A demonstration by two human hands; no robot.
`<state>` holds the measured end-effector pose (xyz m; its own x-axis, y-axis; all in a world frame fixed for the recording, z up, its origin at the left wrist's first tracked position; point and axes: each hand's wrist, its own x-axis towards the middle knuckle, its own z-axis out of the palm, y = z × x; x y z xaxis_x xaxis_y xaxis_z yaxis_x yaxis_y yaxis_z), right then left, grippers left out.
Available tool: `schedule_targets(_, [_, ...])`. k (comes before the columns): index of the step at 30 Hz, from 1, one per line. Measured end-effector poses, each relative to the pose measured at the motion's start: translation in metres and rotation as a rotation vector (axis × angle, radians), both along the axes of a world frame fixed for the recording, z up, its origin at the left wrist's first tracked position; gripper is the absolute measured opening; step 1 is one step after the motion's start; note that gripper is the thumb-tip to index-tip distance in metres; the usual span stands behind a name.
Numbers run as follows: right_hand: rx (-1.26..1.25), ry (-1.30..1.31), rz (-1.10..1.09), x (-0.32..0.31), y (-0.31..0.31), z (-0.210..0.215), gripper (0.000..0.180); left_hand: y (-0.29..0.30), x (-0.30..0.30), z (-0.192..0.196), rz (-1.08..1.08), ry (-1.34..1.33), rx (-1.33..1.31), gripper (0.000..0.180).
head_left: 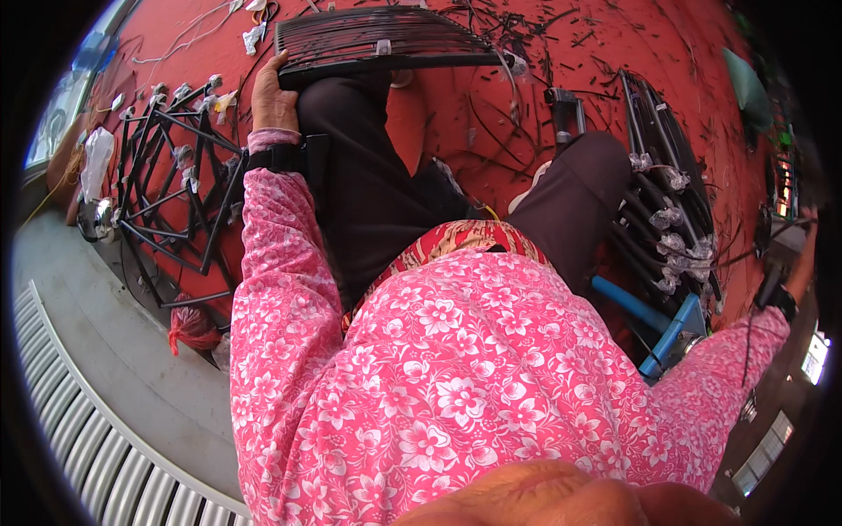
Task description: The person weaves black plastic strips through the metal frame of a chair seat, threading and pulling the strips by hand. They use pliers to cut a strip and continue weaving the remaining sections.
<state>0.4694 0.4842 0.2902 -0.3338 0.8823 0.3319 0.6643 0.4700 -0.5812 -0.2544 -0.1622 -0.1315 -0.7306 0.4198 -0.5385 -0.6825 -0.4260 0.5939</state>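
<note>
Across my knees at the top lies a black frame strung with many thin dark strips (386,37), like a woven seat or back panel. My left hand (275,98) is closed round its left end, fingers over the edge. A small clear-wrapped fitting (383,47) sits on its near rail. Far out at the right rim is my right hand (802,259), stretched away from the frame beside a grey boxy thing. Its fingers are too small and dim to make out. A thin black strip (748,346) hangs close to that wrist.
Black tube frames (180,188) with plastic-wrapped ends stand at left. More wrapped black tubes (671,193) lie at right, near a blue metal stand (675,337). Dark strip scraps litter the red floor (605,39). A red bag (191,324) sits by the grey ledge (132,324).
</note>
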Motion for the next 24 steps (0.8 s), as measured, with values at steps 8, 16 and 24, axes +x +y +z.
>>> schedule_targets(8, [-0.418,-0.257,0.437,-0.331,-0.221,-0.274,0.038,-0.007,-0.021,-0.021,0.003,0.006,0.016,0.019])
schedule_targets(16, [-0.436,-0.091,0.521,-0.465,-0.341,-0.404,0.040,-0.003,0.002,0.002,-0.002,0.036,0.049,0.016])
schedule_targets(24, [-0.214,-0.213,0.852,-0.523,-0.339,-0.422,0.052,0.005,0.009,0.010,0.022,0.025,0.043,0.020])
